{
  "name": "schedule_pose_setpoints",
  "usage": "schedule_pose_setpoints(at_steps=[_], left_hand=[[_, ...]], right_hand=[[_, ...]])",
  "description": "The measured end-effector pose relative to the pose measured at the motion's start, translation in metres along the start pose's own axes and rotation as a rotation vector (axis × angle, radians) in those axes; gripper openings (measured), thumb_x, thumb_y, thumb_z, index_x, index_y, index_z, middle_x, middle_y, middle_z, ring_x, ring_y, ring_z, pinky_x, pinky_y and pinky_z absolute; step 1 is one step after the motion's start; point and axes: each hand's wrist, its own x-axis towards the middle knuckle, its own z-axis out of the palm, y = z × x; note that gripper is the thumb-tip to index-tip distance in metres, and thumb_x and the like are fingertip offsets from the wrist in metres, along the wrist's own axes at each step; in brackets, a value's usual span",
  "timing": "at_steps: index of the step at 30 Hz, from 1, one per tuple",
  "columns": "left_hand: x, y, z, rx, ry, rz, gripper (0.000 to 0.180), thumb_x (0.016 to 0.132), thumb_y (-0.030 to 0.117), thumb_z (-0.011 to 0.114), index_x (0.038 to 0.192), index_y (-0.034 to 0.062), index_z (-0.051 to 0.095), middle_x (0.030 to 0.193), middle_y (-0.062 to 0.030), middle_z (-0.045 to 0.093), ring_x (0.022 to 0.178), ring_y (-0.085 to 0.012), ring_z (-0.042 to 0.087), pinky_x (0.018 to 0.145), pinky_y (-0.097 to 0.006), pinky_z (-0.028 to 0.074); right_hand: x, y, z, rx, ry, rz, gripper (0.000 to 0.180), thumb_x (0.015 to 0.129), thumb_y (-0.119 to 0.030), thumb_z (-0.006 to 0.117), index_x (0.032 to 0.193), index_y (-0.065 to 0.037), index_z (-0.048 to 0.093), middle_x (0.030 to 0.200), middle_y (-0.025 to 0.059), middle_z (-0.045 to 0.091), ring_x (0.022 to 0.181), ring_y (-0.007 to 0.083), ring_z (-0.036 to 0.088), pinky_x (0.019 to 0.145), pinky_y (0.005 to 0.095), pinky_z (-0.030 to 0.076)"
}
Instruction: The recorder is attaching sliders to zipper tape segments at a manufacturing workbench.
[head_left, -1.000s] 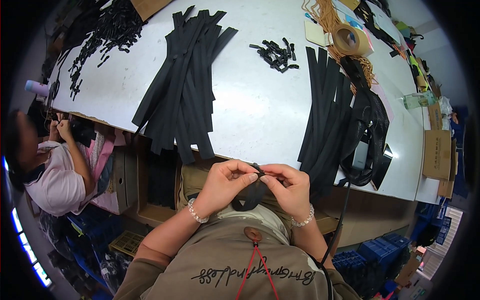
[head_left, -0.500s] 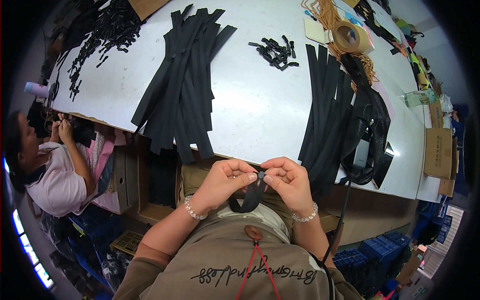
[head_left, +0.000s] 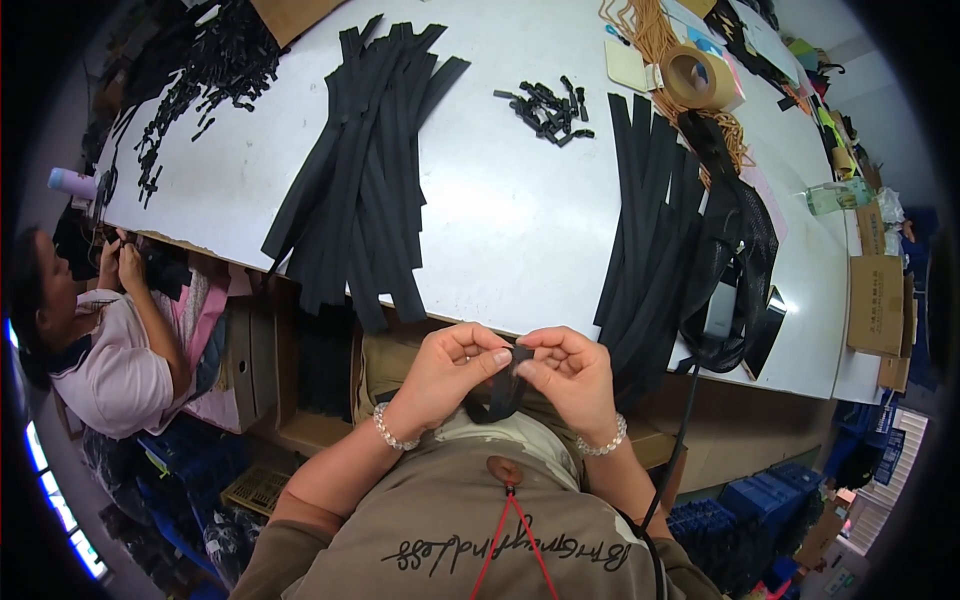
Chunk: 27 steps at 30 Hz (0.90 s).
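Observation:
In front of my belly, just off the table's near edge, a black zipper tape (head_left: 493,403) hangs in a loop between my hands. My left hand (head_left: 455,365) pinches one part of it with thumb and fingertips. Close beside it, my right hand (head_left: 570,370) pinches the tape too, its thumb bent over the front. The fingertips of both hands almost meet. Any small part between them is hidden by the fingers. A pile of black zipper tapes (head_left: 365,190) lies on the table to the left, and another bundle of tapes (head_left: 645,220) lies to the right.
The white table (head_left: 500,240) bears a small heap of black zipper pulls (head_left: 550,112) and a larger one (head_left: 225,60) at far left. Right are a tape roll (head_left: 697,77), tan cords (head_left: 640,25), black mesh (head_left: 745,230) and a phone (head_left: 722,308). A co-worker (head_left: 110,340) sits left.
My right hand has shifted slightly left and its thumb has folded in over the tape. The small round dark piece seen between my fingertips before is now covered.

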Motion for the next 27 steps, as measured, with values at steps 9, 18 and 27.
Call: schedule_pose_setpoints(at_steps=[9,18,27], left_hand=[[-0.002,-0.002,0.001,-0.004,0.037,0.087,0.011,0.085,0.003,0.059,0.096,0.0005,0.06,0.088,-0.0024,0.062,0.078,-0.005,0.056,0.07,-0.019,0.046],[-0.006,-0.013,0.001,-0.024,0.064,0.158,0.013,0.086,0.002,0.059,0.098,-0.0017,0.062,0.09,-0.0026,0.062,0.081,-0.0043,0.056,0.071,-0.018,0.046],[-0.007,-0.013,0.005,0.053,0.066,0.198,0.015,0.086,0.001,0.058,0.1,-0.0008,0.062,0.092,-0.0024,0.062,0.083,-0.0048,0.054,0.074,-0.019,0.045]], right_hand=[[-0.005,0.005,0.002,0.01,0.051,-0.061,0.014,0.081,-0.001,0.066,0.091,0.003,0.058,0.08,0.0027,0.06,0.069,0.0058,0.057,0.061,0.0182,0.048],[-0.004,0.005,0.001,-0.355,0.053,-0.263,0.009,0.079,0.003,0.066,0.087,0.005,0.062,0.074,0.0029,0.061,0.064,0.0051,0.055,0.056,0.0178,0.044],[-0.006,0.008,-0.003,-0.432,0.017,-0.195,0.005,0.081,-0.001,0.064,0.082,0.004,0.061,0.07,0.0006,0.059,0.06,0.004,0.051,0.053,0.0176,0.042]])
